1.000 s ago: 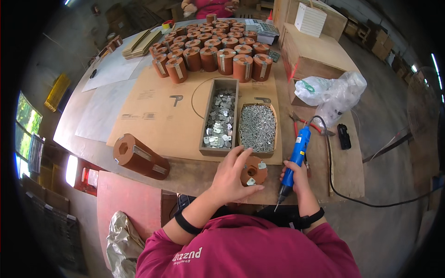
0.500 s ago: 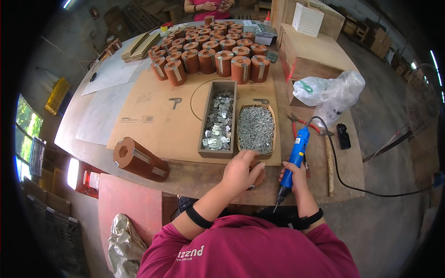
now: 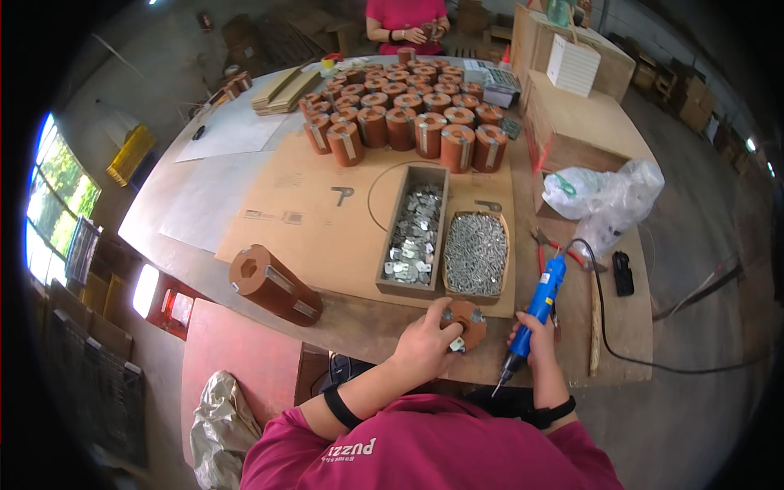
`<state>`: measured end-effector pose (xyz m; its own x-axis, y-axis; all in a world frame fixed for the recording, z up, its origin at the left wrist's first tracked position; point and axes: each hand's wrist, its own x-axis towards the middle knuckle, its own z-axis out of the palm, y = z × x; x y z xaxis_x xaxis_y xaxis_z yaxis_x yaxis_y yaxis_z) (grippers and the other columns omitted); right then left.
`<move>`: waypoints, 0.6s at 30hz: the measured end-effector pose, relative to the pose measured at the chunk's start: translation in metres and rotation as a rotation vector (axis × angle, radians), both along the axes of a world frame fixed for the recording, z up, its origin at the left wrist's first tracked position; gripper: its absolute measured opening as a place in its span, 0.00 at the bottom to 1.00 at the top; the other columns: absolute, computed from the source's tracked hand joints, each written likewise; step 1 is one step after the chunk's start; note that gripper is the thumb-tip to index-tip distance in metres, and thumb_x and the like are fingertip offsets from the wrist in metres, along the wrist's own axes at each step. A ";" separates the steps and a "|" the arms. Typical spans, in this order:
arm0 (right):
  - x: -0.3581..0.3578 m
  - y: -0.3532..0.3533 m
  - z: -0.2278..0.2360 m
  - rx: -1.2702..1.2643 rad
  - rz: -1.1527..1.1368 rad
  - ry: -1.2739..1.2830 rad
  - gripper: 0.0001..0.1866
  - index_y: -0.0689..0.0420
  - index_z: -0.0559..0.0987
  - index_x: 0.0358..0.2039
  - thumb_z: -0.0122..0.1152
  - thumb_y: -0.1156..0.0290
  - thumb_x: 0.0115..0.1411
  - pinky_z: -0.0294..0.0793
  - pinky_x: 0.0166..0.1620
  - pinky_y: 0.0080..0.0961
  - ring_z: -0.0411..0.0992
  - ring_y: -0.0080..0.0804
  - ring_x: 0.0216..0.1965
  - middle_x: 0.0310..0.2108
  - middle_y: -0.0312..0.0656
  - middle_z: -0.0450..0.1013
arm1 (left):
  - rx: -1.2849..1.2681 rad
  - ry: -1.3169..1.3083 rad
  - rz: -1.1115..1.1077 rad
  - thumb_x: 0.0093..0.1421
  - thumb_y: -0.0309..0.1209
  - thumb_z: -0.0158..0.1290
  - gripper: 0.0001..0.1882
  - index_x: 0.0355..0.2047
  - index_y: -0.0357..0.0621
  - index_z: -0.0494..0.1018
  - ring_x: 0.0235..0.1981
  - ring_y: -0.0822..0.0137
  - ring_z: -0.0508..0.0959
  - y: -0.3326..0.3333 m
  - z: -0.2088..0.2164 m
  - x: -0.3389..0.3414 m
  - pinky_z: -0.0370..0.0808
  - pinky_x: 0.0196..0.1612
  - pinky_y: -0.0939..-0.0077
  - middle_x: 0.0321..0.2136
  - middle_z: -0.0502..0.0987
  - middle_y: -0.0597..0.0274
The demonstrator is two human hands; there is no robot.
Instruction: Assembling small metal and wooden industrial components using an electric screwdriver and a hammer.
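Left hand (image 3: 426, 343) half-curled, holding the left side of a brown round piece (image 3: 474, 322) at the near edge of the counter (image 3: 355, 322), seemingly to steady it with its face in view. Right hand (image 3: 535, 339) wrapped snugly round a blue power screwdriver (image 3: 543, 294), bit (image 3: 498, 388) slanting down, apart from the piece, likely to spare its surface. Metal tabs (image 3: 412, 253) and screws (image 3: 475, 255) sit in side-by-side trays just beyond, presumably for short reaches.

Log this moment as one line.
left hand: touching brown cylinder; right hand: holding blue power driver; driver bit: off cylinder; screws: beyond cylinder
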<state>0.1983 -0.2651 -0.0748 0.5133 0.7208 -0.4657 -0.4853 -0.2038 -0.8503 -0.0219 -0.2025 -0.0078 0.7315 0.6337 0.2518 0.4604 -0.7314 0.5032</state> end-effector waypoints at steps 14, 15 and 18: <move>0.001 -0.002 -0.002 0.120 -0.029 0.067 0.17 0.59 0.62 0.35 0.57 0.76 0.46 0.68 0.14 0.31 0.66 0.34 0.11 0.14 0.43 0.65 | 0.215 -0.186 0.272 0.34 0.31 0.62 0.23 0.33 0.42 0.71 0.40 0.54 0.71 0.143 0.159 -0.026 0.70 0.41 0.68 0.41 0.66 0.53; 0.000 -0.001 -0.002 0.117 -0.013 0.069 0.16 0.60 0.62 0.34 0.57 0.76 0.46 0.69 0.14 0.31 0.67 0.34 0.11 0.14 0.43 0.65 | 0.078 -0.207 0.389 0.32 0.31 0.63 0.24 0.34 0.44 0.72 0.40 0.55 0.71 0.162 0.158 -0.019 0.70 0.41 0.69 0.40 0.66 0.53; 0.002 0.000 -0.004 0.108 -0.007 0.056 0.18 0.60 0.61 0.35 0.57 0.77 0.45 0.69 0.14 0.32 0.67 0.35 0.11 0.14 0.44 0.65 | -0.020 -0.171 0.576 0.30 0.30 0.63 0.27 0.36 0.47 0.72 0.40 0.55 0.70 0.222 0.138 -0.001 0.70 0.42 0.70 0.39 0.66 0.53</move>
<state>0.2007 -0.2653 -0.0790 0.4941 0.7648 -0.4134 -0.5335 -0.1088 -0.8388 -0.0228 0.0197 0.1302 0.2193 0.9217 0.3199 0.6910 -0.3782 0.6160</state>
